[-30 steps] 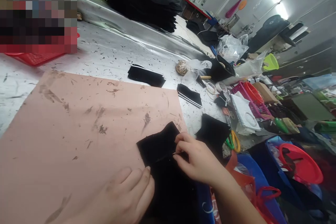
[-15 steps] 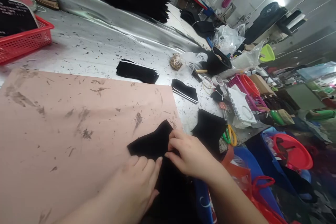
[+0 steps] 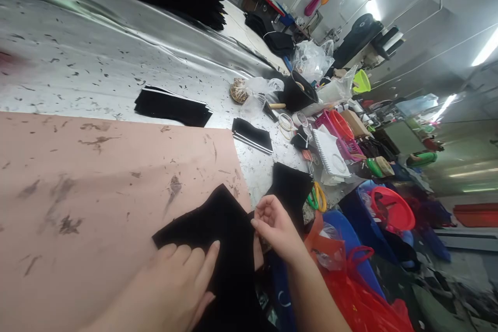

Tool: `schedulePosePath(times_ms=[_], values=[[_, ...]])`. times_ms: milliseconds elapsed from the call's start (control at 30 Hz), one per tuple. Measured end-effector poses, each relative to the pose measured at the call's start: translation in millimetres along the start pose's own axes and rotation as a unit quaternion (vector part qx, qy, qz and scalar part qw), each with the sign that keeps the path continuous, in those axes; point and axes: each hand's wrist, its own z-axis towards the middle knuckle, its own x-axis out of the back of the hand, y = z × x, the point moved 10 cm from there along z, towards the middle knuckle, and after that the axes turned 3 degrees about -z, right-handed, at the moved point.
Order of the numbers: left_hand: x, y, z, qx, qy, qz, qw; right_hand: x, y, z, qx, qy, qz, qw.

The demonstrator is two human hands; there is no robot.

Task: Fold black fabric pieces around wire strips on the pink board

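A black fabric piece [image 3: 218, 223] lies on the pink sheet, its lower part running down past the sheet's corner and the near edge. My left hand [image 3: 179, 270] rests on it with fingers laid out and the index finger stretched forward, grasping nothing. At the right edge of the cloth, my right hand [image 3: 274, 225] is curled, thumb and fingers closed on the fabric's margin. The exact pinch is partly hidden by the fingers. Just beyond the right hand lies another black fabric piece [image 3: 291, 187].
Two small stacks of black cut pieces, the left stack [image 3: 171, 107] and the right stack [image 3: 252, 135], lie on the metal table behind the pink sheet [image 3: 116, 166]. Scissors [image 3: 317, 197], a spiral notebook [image 3: 330, 155] and a red bag [image 3: 350, 290] are at the right.
The camera view has turned right. My right hand has shifted from the folded-looking upper part of the black fabric to its right edge, and the fabric now lies more spread out.
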Motion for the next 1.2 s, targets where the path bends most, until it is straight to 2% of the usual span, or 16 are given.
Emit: schedulePosePath(times_ms=[233, 467, 600, 733, 800, 867, 933, 1000, 1100, 1200], values=[[-14.2, -2, -3, 0.017, 0.006, -0.002, 1.0, 0, -7, 0, -0.016, -0.017, -0.027, 0.999], [-6.1, -4, -2, 0.023, 0.042, -0.007, 0.999, -1, -14, 1, -0.015, -0.025, -0.098, 0.995], [0.7, -3, -3, 0.015, 0.054, -0.008, 0.998, -3, -24, 3, -0.009, -0.027, -0.183, 0.983], [10.5, 0, -2, -0.002, 0.075, 0.006, 0.997, -3, -35, 3, 0.009, -0.02, -0.3, 0.954], [17.5, 2, -2, -0.01, 0.096, 0.017, 0.995, -3, -41, 1, 0.044, -0.005, -0.349, 0.936], [26.3, 6, -2, -0.028, 0.129, 0.016, 0.991, -6, -53, -5, 0.127, 0.029, -0.391, 0.911], [34.2, 9, -2, -0.044, 0.157, 0.005, 0.987, -14, -65, -19, 0.23, 0.066, -0.427, 0.872], [38.9, 11, -1, -0.05, 0.172, 0.001, 0.984, -26, -70, -35, 0.302, 0.086, -0.458, 0.832], [41.2, 13, 0, -0.055, 0.171, 0.01, 0.984, -48, -67, -54, 0.335, 0.069, -0.498, 0.797], [40.5, 17, -2, -0.061, 0.165, 0.032, 0.984, -69, -65, -69, 0.344, 0.018, -0.516, 0.784]])
